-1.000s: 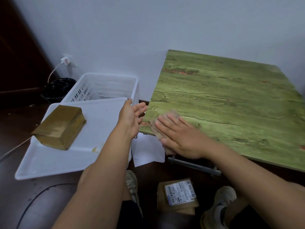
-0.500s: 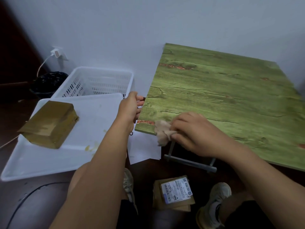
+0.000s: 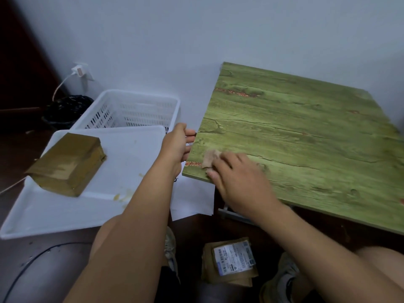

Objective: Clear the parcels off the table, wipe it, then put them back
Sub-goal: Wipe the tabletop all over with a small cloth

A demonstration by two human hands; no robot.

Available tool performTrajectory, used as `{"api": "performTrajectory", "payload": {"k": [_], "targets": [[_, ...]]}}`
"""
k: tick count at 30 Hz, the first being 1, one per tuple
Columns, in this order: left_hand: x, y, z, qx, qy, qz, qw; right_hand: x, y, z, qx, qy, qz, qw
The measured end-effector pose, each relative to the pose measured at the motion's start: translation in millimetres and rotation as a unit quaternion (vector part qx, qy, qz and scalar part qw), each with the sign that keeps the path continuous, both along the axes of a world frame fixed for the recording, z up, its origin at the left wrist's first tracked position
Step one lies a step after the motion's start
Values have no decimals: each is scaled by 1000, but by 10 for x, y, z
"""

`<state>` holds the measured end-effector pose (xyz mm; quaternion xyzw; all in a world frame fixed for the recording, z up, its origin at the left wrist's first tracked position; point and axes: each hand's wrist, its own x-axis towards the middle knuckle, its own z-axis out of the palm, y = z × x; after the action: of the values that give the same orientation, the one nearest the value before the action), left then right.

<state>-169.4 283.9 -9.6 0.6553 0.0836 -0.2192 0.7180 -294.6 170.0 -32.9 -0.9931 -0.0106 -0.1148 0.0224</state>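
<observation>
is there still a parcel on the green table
No, the green table carries only the cloth under the right hand.

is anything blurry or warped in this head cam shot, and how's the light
Head view: the right hand and the cloth under it are smeared by motion; the parcel label on the floor is too soft to read; the table edges splay with wide-angle distortion; lighting is dim and even, without glare, and the left corner is dark.
</observation>
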Motion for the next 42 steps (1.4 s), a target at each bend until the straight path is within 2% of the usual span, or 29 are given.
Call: {"api": "performTrajectory", "payload": {"k": [3,6,9,11,13,14,17,22,24,27,30,32,34,39,40,42], "targets": [[13,-12,-21,5,1,-2,1000,-134,73,-64,22,76,53,995],[16,-46,-41,8,0,2,1000,-33,-70,53,62,140,-5,988],[37,-80,-72,9,-1,17,1000,169,-52,128,24,157,-42,986],[49,-87,-87,4,3,20,1000,206,64,98,-8,143,-56,988],[69,-91,-108,-4,8,19,1000,127,148,52,-14,91,-59,994],[81,-86,-121,-7,11,18,1000,73,166,35,2,69,-49,996],[93,-53,-151,-29,36,15,999,-10,50,17,42,84,-25,995],[79,-13,-208,-58,59,40,996,461,-139,62,113,13,-39,993],[74,-12,-216,-58,62,40,996,517,21,28,134,-10,14,991],[124,-2,-223,-59,65,40,995,334,172,-8,140,13,131,981],[177,9,-237,-60,69,25,995,334,-63,38,184,18,129,974],[170,10,-241,-56,69,5,996,459,-223,48,160,17,50,986],[157,4,-238,-55,68,-4,996,559,-233,28,138,53,-15,989],[190,-4,-254,-41,55,-5,998,513,-53,-40,29,37,-85,995],[198,-6,-256,-39,54,-4,998,482,-40,-42,22,31,-68,997],[209,1,-260,-35,61,2,998,412,-7,-46,41,28,37,998]]}}
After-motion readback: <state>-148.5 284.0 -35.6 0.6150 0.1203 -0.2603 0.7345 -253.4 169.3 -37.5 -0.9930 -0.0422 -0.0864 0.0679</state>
